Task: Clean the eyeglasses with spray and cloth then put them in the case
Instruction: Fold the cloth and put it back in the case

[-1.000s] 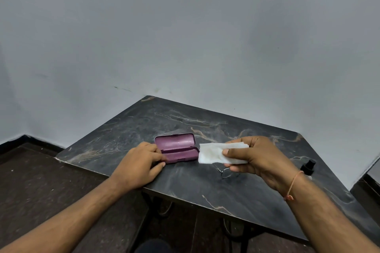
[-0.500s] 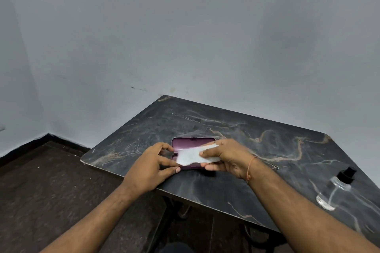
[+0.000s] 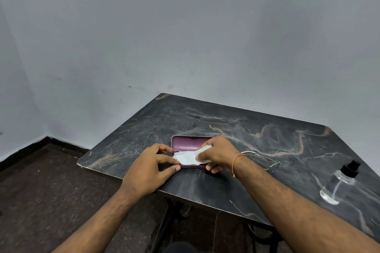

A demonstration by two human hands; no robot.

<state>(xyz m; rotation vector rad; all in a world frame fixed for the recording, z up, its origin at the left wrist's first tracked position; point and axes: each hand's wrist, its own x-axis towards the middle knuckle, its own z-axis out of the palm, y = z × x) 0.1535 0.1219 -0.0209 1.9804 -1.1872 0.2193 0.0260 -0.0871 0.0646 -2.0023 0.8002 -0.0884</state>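
Note:
A purple eyeglass case lies open on the dark marble table. A white cloth lies across its lower half. My right hand pinches the cloth's right end over the case. My left hand grips the case's left end, thumb and fingers touching the cloth's left edge. The thin wire eyeglasses lie on the table just right of my right wrist, partly hidden by it. A clear spray bottle with a black top stands at the right.
The table's near edge runs just below my hands. A grey wall rises behind the table. Dark floor lies to the left, and black metal table legs show underneath.
My right hand carried the cloth left onto the open case, leaving the eyeglasses on the table. My left hand stayed at the case's left end. The view shifted, bringing the spray bottle in.

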